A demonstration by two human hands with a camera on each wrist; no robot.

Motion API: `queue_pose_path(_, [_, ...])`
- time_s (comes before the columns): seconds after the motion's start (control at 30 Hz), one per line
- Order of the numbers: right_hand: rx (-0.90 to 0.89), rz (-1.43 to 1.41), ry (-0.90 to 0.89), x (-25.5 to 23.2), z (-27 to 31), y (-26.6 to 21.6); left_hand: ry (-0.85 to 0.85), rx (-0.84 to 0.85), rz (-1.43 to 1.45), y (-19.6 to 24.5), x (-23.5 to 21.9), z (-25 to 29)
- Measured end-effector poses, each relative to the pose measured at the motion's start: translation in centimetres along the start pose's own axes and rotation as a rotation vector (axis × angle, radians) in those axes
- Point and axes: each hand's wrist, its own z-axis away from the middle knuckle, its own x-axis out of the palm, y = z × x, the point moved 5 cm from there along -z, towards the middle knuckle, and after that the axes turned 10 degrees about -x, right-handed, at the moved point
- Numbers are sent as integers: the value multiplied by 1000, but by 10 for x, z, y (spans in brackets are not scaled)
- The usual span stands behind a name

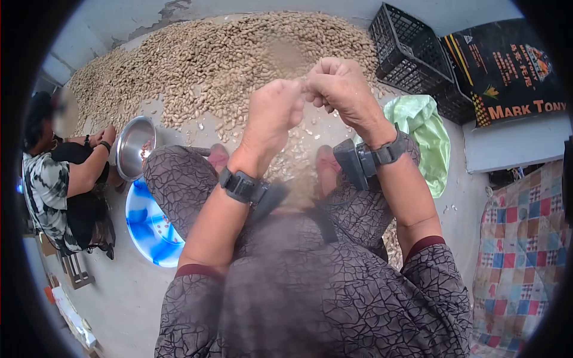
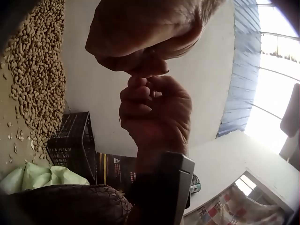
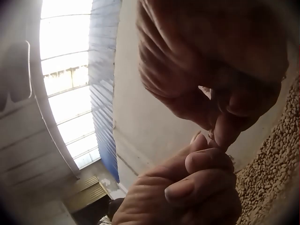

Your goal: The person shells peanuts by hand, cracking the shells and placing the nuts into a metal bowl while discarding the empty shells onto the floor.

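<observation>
The wearer's dark patterned clothing (image 1: 280, 292) lies nearest the head camera, with both forearms reaching forward over it. At far left, another person (image 1: 51, 173) sits with hands by the rim of a steel bowl (image 1: 126, 149). The bowl's lower edge overlaps the rim of a blue and white basin (image 1: 136, 230); whether they touch is unclear. Grey floor (image 1: 131, 304) runs from the basin's near edge towards the camera. The pile of unshelled peanuts (image 1: 209, 65) spreads along the wall, its ragged near edge beyond the hands.

The left hand (image 1: 274, 113) has a narrow pinch, fingers curled, meeting the tips of the right hand (image 1: 345, 92), which pinches just as narrowly. Between the fingertips is a small piece (image 3: 211, 134), mostly hidden, raised above the floor. Loose shells (image 1: 293, 161) lie below, between two pink shoes (image 1: 327, 170).

Rightward, a black crate (image 1: 412, 51) borders the pile, near a green bag (image 1: 431, 140). Beside the crate lies a black printed sack (image 1: 507, 71); nearer, a patchwork cloth (image 1: 519, 256) hangs, with floor between it and the right arm.
</observation>
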Motion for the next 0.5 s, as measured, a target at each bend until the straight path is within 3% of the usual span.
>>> queue_pose_path(0.33, [-89, 126, 243, -43, -9, 28, -229, -188, 208, -24, 30, -52])
queue_pose_path(0.5, [-71, 199, 256, -41, -23, 27, -235, -109, 178, -24, 26, -76])
